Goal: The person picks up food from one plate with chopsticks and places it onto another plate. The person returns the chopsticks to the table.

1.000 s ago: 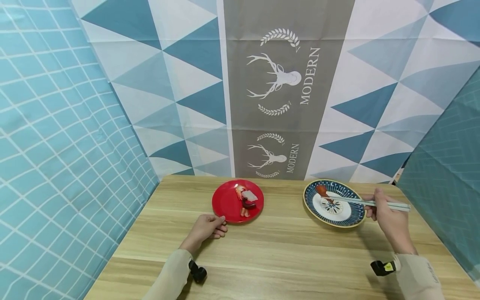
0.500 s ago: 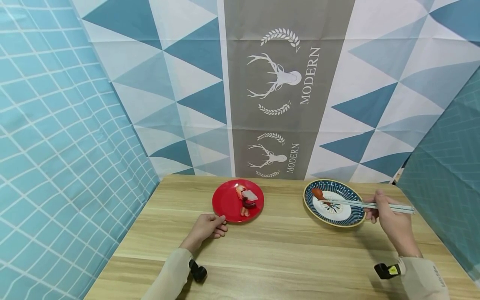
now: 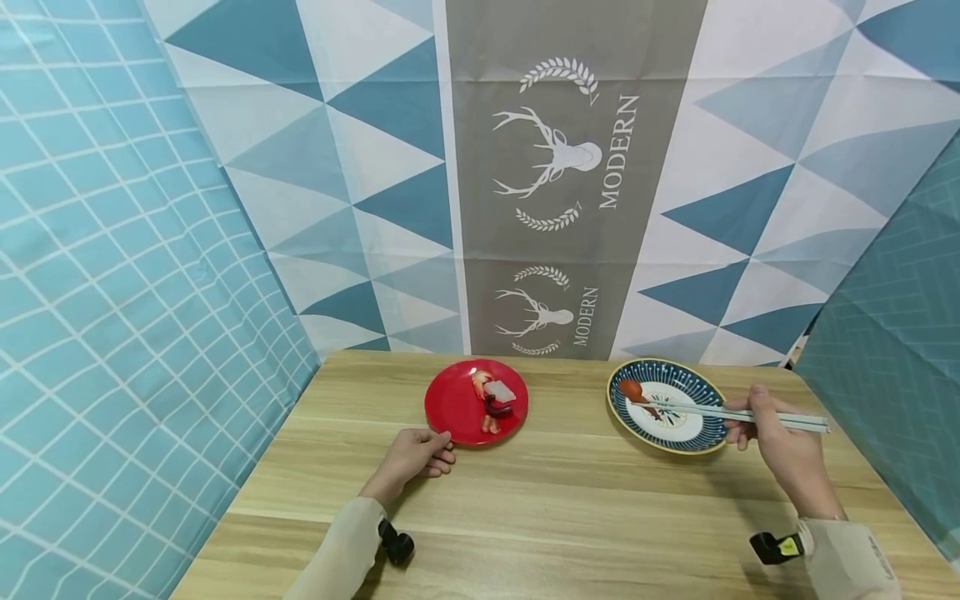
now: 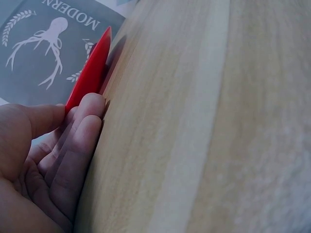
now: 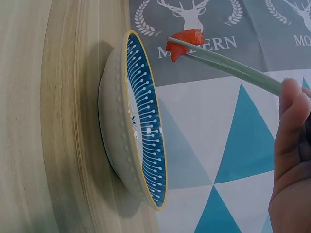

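My left hand (image 3: 415,454) pinches the near-left rim of a red plate (image 3: 452,406) between thumb and fingers. In the left wrist view the plate (image 4: 92,68) shows edge-on, slightly above the wooden surface at its rim. At the right, my right hand (image 3: 786,450) grips pale green chopsticks (image 3: 750,414). Their tips hold a red-orange food piece (image 3: 632,390), rounded at one end and narrower at the other. The right wrist view shows this piece (image 5: 184,43) raised clear of the blue-and-white patterned bowl (image 5: 146,131), over its inside.
On the red plate's right half lie a whitish block (image 3: 498,391), a dark curved piece (image 3: 497,408) and smaller orange-pink pieces (image 3: 489,424). The wooden table (image 3: 562,500) ends against a patterned cloth backdrop (image 3: 405,208). Blue cloth walls (image 3: 135,292) flank both sides.
The chopsticks' tips and the red-orange food piece have shifted slightly left over the bowl, while the right hand has moved a little right. My left hand and the plate look still.
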{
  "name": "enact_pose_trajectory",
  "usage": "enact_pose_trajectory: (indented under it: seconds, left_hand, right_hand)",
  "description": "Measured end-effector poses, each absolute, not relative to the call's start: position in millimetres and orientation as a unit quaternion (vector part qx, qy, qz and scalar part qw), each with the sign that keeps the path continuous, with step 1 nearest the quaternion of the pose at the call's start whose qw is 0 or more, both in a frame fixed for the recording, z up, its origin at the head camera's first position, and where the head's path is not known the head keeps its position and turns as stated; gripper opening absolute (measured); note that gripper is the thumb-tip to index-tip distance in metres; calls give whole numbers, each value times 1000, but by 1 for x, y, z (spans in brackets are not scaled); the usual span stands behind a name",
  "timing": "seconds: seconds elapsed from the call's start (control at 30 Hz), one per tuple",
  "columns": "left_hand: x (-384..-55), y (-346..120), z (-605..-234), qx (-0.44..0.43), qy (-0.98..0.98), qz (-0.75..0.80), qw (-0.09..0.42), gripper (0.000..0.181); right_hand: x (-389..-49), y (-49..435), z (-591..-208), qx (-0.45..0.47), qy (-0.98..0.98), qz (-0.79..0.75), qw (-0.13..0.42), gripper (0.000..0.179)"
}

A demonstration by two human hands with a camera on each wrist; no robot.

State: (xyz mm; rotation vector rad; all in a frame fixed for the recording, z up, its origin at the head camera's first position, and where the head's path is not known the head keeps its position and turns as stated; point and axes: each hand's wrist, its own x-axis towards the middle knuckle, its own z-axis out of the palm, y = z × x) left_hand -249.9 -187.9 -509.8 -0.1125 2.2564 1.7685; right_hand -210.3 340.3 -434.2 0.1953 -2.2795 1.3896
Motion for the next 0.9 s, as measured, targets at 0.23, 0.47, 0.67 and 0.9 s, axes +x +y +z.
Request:
enact_pose_trajectory:
  seconds: [0.23,0.47,0.67,0.9]
  left_hand:
    - [-250,-188,-511,-35,783,608,128,38]
    - [-250,-188,-510,-35,782,609,129,38]
    - [-250,-189,-511,-36,784,606,130,39]
    - [-251,-189,-511,-40,783,606,136,38]
  right_hand:
    - [-208,337,-431,82,-827,506,232,52]
    - [-206,332,-430,91,-823,511,231,52]
    - [-205,329,-433,100,-825,509,226,52]
    - [-205,327,-435,98,-823,511,227,51]
